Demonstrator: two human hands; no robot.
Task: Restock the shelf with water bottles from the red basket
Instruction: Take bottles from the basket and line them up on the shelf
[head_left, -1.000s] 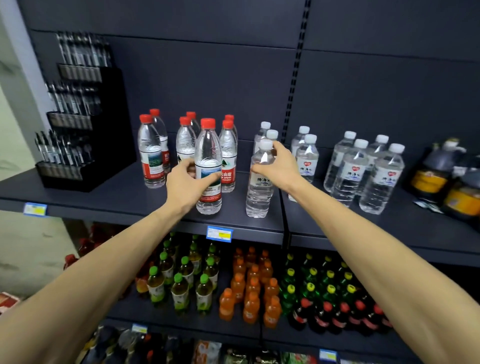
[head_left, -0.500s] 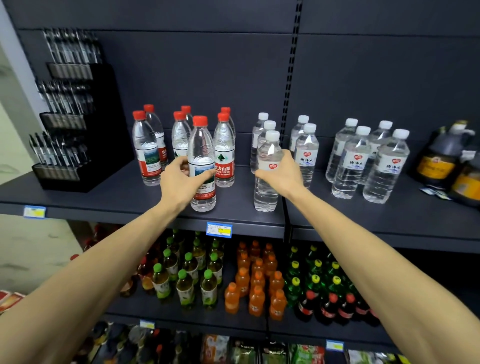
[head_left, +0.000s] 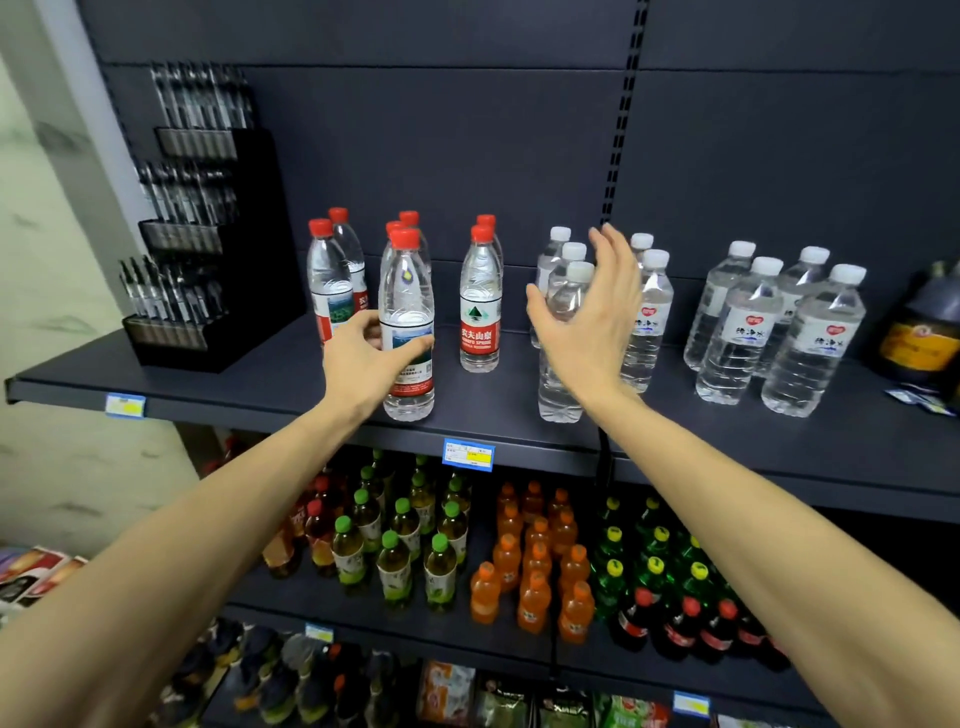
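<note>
- Gripping a red-capped water bottle with my left hand, I am curling my thumb across its label while my fingers are wrapping round its far side.
- That bottle is standing upright on the dark shelf, near the front edge, its long axis running straight up and its red cap pointing at the ceiling.
- It is showing clear ribbed plastic, a scenic label with a red band below, and water filling it nearly to the neck.
- My right hand is hovering with its fingers spread wide and straight, holding nothing.
- A white-capped water bottle is standing upright just beyond that palm, partly hidden by it; I cannot tell whether the palm is touching it.
- It is looking clear and crinkled, cap up, at the front of a row of white-capped bottles.
- More red-capped bottles are standing behind and beside the one I am holding.
- A blue and yellow price tag is sitting on the shelf's front lip between my forearms.
</note>
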